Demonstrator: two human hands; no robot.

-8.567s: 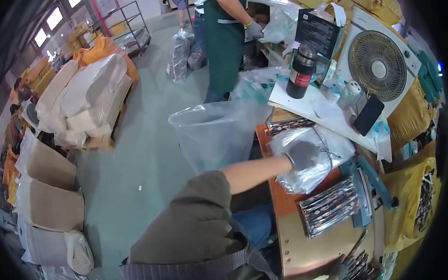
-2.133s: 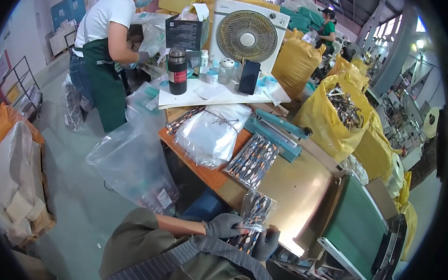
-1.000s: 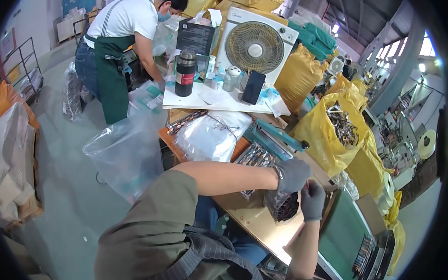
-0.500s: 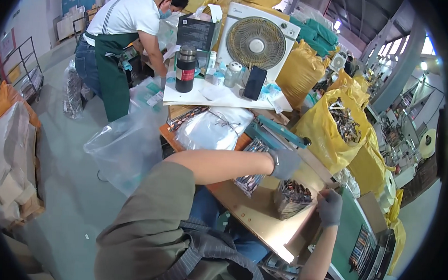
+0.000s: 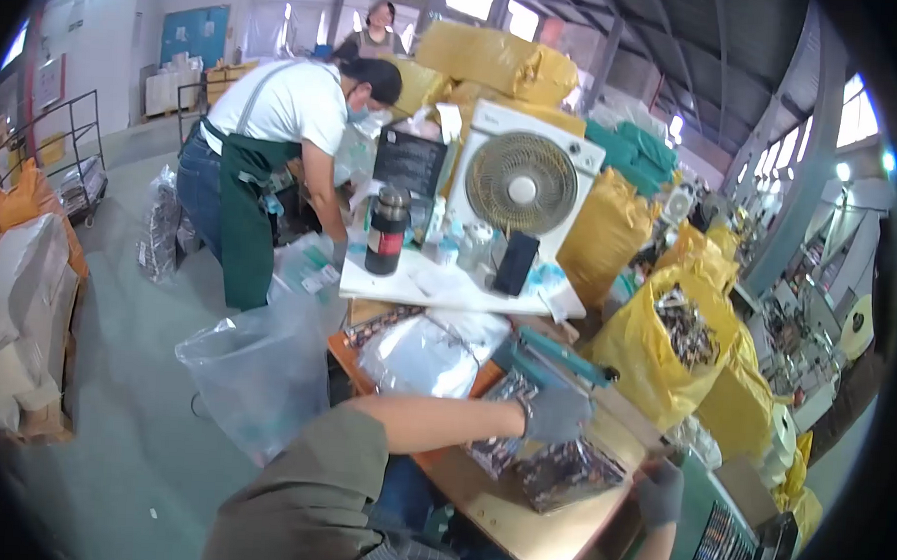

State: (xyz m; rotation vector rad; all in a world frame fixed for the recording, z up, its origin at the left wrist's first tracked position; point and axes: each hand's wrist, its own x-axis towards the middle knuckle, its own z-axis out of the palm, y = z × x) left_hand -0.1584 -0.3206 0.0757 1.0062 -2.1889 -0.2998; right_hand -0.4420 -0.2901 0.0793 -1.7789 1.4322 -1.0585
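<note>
fingers of grey-gloved l hand [image 5: 558, 417] & r hand [image 5: 660, 493]: grip unclear; oblong dark-patterned plastic pack [image 5: 572, 476] prob slippery, hold edges.

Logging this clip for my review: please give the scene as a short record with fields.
Left hand: grey-gloved, close to a dark patterned plastic-wrapped packet; contact unclear
Right hand: grey-gloved, near a green flat belt; grip unclear
Surface: brown rectangular table under the packet
Beyond: long teal tool, clear plastic bags
Background: white square fan; co-worker bending, dark-green apron
</note>
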